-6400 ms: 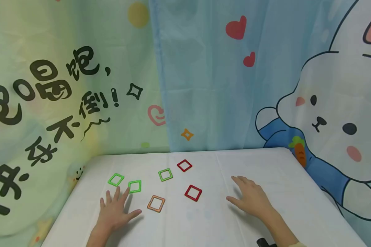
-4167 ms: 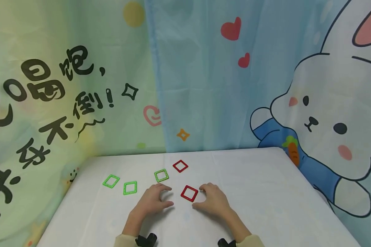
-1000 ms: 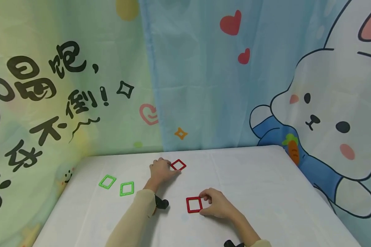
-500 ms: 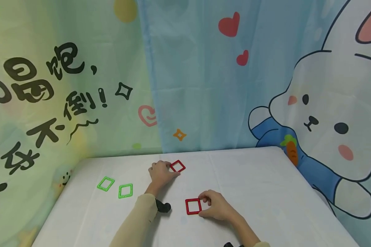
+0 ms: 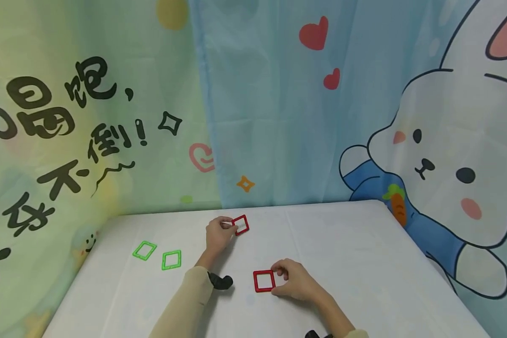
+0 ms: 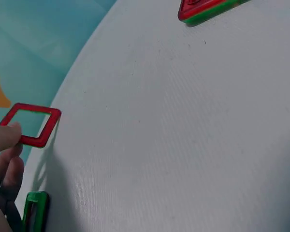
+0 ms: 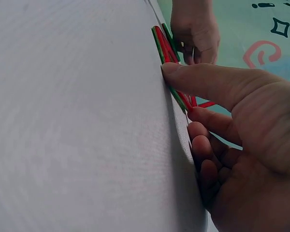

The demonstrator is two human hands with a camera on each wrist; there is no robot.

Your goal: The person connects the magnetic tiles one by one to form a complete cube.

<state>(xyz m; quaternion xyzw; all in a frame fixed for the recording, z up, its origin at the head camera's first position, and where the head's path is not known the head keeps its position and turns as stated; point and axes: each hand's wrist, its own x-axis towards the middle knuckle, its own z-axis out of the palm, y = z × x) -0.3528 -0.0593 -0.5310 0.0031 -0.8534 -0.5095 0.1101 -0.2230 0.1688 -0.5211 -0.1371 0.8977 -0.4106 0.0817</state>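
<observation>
My left hand (image 5: 219, 234) pinches a red square magnetic tile frame (image 5: 245, 218) between thumb and fingers near the table's far edge. In the left wrist view this red frame (image 6: 48, 126) is raised off the table, with green along its inner edge. My right hand (image 5: 297, 281) pinches the right side of a second red frame (image 5: 257, 281), which lies squared up nearer the front. Seen from the left wrist, that frame has a green underside. A green frame (image 6: 36, 211) lies on the table beside the left hand in that view; from the head it is hidden.
Two green square frames, one farther left (image 5: 144, 250) and one nearer the hands (image 5: 171, 259), lie on the white-covered table (image 5: 355, 253). A printed curtain (image 5: 270, 117) hangs behind the far edge. My left sleeve (image 5: 181, 300) crosses the front of the table.
My left hand has gone from reaching at the far red frame to pinching and lifting it, tilted. Earlier, my right hand took hold of the nearer red frame and turned it square.
</observation>
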